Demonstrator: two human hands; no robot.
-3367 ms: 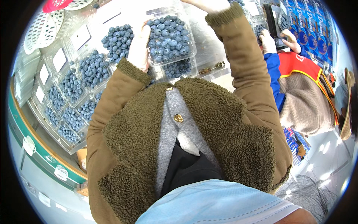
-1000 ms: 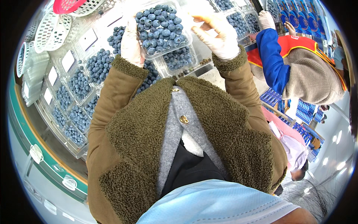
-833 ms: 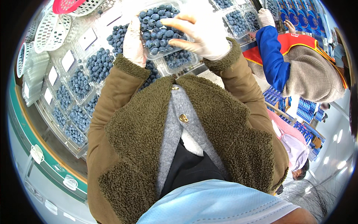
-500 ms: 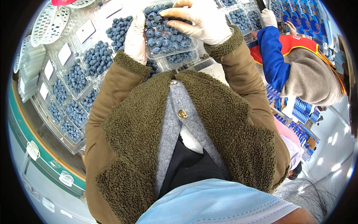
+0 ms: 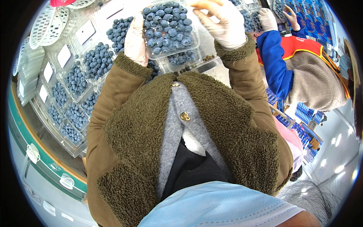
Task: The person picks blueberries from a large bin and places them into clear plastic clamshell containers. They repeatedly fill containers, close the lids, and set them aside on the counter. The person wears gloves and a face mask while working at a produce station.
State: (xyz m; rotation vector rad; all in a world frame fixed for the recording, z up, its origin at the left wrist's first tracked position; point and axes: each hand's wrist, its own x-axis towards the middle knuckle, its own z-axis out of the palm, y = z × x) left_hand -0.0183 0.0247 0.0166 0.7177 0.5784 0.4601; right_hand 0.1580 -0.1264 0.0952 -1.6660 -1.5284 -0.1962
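A clear plastic punnet of blueberries [image 5: 166, 28] stands before me, overlapping another punnet of blueberries [image 5: 181, 58] beneath its near edge. My left hand [image 5: 136, 43], in a white glove, grips its left side; part of the fingers is hidden behind the rim. Just off the punnet's right side is my right hand [image 5: 223, 22], gloved too, with fingers apart and slightly bent. Nothing shows between them.
Several filled punnets [image 5: 97, 58] stand in rows at the left, beside stacked empty punnets [image 5: 27, 75] and a white perforated basket [image 5: 47, 26]. At right, a co-worker in a red vest [image 5: 298, 45] reaches with gloved hands [image 5: 267, 19] among other punnets.
My right hand has lifted off the berries and moved right, away from the punnet. My left hand stays at the punnet's side. The co-worker's hands have shifted slightly.
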